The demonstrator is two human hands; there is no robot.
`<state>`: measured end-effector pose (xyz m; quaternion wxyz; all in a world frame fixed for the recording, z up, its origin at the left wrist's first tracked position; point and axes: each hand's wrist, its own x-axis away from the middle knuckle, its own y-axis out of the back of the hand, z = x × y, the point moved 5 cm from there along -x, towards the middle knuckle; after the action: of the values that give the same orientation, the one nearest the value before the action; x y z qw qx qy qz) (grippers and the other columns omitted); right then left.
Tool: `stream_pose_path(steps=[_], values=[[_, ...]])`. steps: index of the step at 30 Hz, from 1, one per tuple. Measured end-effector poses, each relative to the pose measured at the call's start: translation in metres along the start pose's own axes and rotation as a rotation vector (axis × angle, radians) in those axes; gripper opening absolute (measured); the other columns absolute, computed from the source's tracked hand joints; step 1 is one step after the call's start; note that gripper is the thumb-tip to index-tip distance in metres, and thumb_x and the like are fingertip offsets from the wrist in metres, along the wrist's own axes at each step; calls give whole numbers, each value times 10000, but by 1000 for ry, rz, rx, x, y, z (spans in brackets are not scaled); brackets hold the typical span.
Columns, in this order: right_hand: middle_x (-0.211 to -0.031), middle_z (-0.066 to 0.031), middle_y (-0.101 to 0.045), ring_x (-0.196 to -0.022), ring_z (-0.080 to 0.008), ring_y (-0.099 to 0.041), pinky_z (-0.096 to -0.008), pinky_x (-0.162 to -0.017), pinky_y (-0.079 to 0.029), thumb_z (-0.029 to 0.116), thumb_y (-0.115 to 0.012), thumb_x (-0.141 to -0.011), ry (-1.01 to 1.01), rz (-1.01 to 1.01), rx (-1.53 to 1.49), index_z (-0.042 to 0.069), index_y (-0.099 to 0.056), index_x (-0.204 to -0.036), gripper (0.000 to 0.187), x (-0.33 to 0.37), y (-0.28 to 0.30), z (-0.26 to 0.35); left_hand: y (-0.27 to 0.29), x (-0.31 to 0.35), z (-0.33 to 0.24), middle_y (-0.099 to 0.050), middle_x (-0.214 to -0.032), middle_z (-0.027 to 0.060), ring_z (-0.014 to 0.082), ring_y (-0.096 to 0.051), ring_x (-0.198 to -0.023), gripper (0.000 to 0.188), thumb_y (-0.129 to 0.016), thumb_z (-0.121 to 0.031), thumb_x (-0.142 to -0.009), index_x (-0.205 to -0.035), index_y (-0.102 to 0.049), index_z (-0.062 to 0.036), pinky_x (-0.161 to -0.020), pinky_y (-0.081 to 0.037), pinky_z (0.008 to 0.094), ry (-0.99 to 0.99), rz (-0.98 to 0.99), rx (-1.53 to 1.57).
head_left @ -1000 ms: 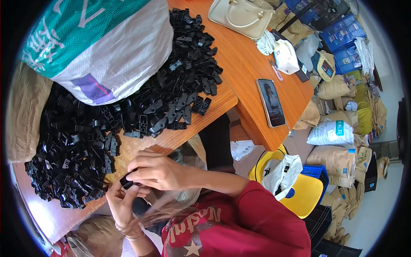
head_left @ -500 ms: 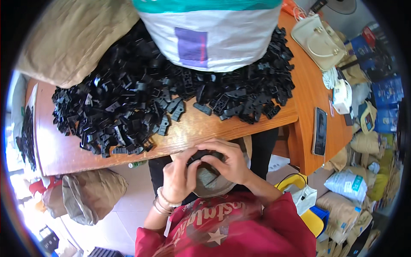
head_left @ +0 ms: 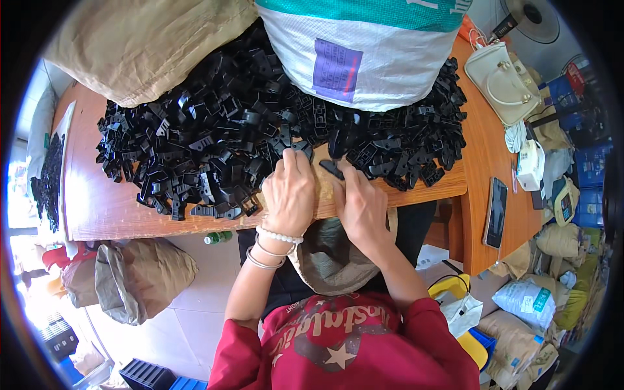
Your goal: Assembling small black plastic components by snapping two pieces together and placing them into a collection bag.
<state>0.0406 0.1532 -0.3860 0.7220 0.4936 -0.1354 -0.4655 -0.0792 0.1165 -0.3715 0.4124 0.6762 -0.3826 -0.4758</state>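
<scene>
A heap of small black plastic parts (head_left: 208,140) covers much of the wooden table (head_left: 136,224). At the heap's near edge, my left hand (head_left: 289,195) has its fingers bent together on a black plastic part (head_left: 302,148); the thumb is mostly hidden. Just right of it, my right hand (head_left: 361,205) reaches over the table edge. Its index fingertip touches a separate black plastic part (head_left: 331,169), and the thumb stands apart below. Under both wrists, an open woven bag (head_left: 338,279) sits on my lap, its inside partly shadowed.
A white and green sack (head_left: 383,58) and a brown paper sack (head_left: 149,52) stand on the heap. At right lie a phone (head_left: 495,211) and a cream handbag (head_left: 504,84). A paper bag (head_left: 146,279) stands on the floor at left; several packages (head_left: 530,292) are stacked at right.
Both hands have come apart and moved forward, from above the lap bag to the heap's near edge. The black part they held together is no longer between them. The view has shifted slightly.
</scene>
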Motion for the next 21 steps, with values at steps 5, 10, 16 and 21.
stream_pose_path(steps=[5,10,16,21], values=[[-857,-141,-584,-691,-333,-634,-401,-556,-489,107,-644,-849,1,-36,-45,20,-555,-1062,247,6,5,3,9,26,8,-502,-844,130,273,-589,-712,283,-600,-16,-807,-1084,-541,-7,-556,-480,332,27,-158,445],[-930,-121,-565,-694,-265,-616,-349,-571,-492,20,-664,-822,45,-193,-308,2,-579,-1069,261,13,5,-4,-11,51,15,-623,-857,100,173,-649,-697,230,-460,70,-898,-1123,-496,37,-565,-520,272,603,114,1592],[-976,-64,-560,-783,-87,-579,-196,-638,-475,-32,-599,-877,-243,-137,-1030,-19,-583,-1111,235,23,8,-16,-17,57,13,-674,-1000,219,238,-683,-931,342,-566,19,-906,-1222,-449,73,-795,-543,273,575,339,1732],[-1031,-63,-530,-845,-98,-555,-211,-743,-450,37,-655,-873,-170,-29,-1280,-47,-617,-1062,210,31,10,-14,-14,63,3,-689,-958,185,207,-687,-927,334,-571,21,-911,-1214,-451,92,-765,-544,245,466,444,1634]])
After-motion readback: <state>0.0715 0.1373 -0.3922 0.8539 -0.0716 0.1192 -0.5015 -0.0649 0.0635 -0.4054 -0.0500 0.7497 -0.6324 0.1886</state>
